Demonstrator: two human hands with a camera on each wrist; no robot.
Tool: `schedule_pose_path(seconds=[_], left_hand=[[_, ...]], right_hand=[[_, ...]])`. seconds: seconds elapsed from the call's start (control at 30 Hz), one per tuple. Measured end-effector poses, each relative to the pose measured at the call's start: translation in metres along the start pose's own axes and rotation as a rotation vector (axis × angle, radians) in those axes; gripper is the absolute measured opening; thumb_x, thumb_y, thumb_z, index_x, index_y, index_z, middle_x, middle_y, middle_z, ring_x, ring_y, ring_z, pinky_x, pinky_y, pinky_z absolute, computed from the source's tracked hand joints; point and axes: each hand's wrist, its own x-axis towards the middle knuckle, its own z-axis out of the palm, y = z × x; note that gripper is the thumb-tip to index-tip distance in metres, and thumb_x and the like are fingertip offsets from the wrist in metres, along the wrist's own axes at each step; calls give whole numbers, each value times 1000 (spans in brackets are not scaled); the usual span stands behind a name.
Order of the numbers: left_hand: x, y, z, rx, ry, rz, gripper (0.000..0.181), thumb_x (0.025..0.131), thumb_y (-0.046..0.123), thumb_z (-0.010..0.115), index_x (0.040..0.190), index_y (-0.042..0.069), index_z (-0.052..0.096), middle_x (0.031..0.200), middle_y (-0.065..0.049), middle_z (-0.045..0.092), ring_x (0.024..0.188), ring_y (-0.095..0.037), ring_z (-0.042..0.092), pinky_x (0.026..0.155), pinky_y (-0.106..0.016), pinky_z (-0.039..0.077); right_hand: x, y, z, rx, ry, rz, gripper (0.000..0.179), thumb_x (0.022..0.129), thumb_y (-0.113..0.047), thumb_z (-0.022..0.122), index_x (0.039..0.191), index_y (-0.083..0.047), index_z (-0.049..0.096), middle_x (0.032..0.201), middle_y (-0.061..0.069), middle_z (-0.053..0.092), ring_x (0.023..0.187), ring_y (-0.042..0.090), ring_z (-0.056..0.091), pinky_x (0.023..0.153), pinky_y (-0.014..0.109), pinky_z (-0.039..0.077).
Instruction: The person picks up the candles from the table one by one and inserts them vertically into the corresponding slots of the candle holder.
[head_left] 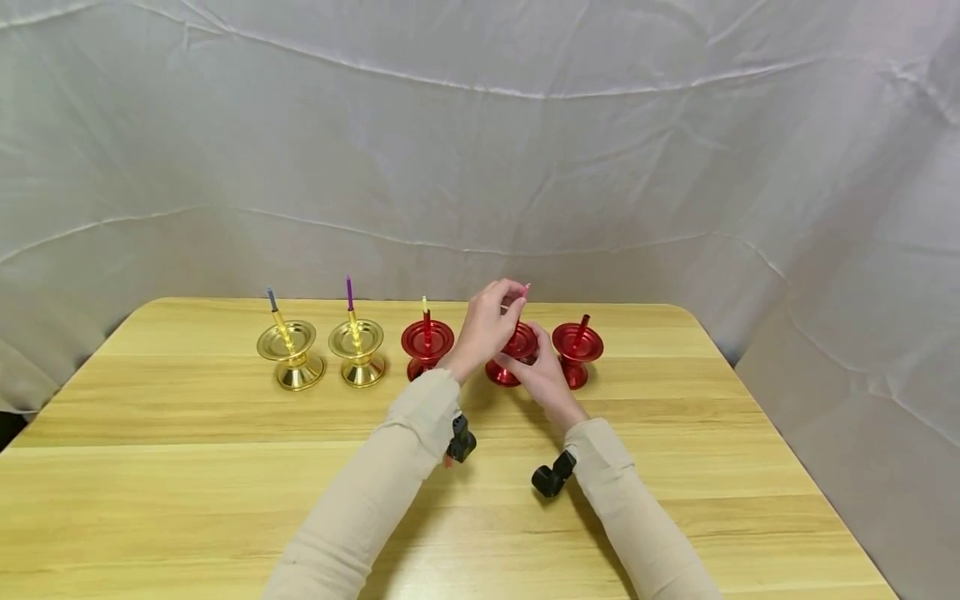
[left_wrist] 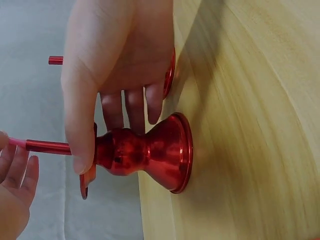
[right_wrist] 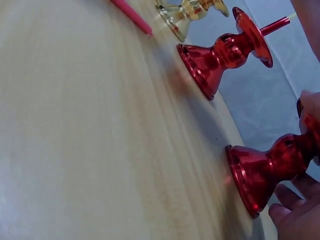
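Observation:
My left hand [head_left: 483, 325] pinches a pink candle [head_left: 527, 288] above a red candle holder [head_left: 504, 375]. In the left wrist view, the candle's lower end [left_wrist: 17, 143] meets the top of the holder's thin red tube [left_wrist: 47, 146]. My right hand [head_left: 547, 375] grips this holder by its dish, the thumb on one side and the fingers around behind. The holder's base [right_wrist: 250, 180] stands upright on the table. In the head view the tube is mostly hidden by my left fingers.
To the right is a red holder [head_left: 576, 343] with a bare tube. Leftward stand a red holder [head_left: 427, 337] with a yellow candle and gold holders [head_left: 356, 337] with purple and blue [head_left: 272, 298] candles. A pinkish-red candle [right_wrist: 132, 17] lies on the table. Grey cloth [head_left: 480, 167] hangs behind.

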Motion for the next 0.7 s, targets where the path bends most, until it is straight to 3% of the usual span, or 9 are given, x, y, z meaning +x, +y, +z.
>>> schedule_pose_path(seconds=[0.17,0.23,0.37,0.47,0.7], left_hand=[[-4,-1,3,-49,12,-80,19,94,1,58,112,-5,61,105,-16,64,98,-26,61,83,-28,52],[-7,-1,2,-77,14,-128,21,95,2,58,115,-5,60,108,-18,64,101,-27,61,85,-29,52],[-14,3,-3,-105,24,-181,23,95,3,58,116,-5,59,111,-19,64,103,-27,60,87,-31,52],[-22,8,-11,-107,16,-180,23,95,4,57,117,-3,60,111,-18,64,103,-26,61,88,-31,52],[-45,22,-40,-188,-24,-227,23,94,4,58,116,-3,61,113,-15,64,103,-25,60,91,-33,50]], right_hand=[[-1,-1,1,-97,21,36,105,84,-34,74,155,-9,0,158,19,14,143,31,18,115,48,19],[-3,-1,1,-102,15,34,106,85,-33,74,155,-9,-2,158,20,14,143,32,18,115,48,19],[-11,-1,-3,-138,-7,-9,106,85,-26,75,155,-8,-3,152,25,27,138,34,31,112,48,27],[-21,-5,-8,-233,-30,-76,104,85,-20,75,154,-6,-1,146,27,37,132,36,40,109,48,33],[-47,-19,-22,-446,-20,-229,84,85,-8,71,150,5,19,131,29,49,120,40,50,101,50,41]])
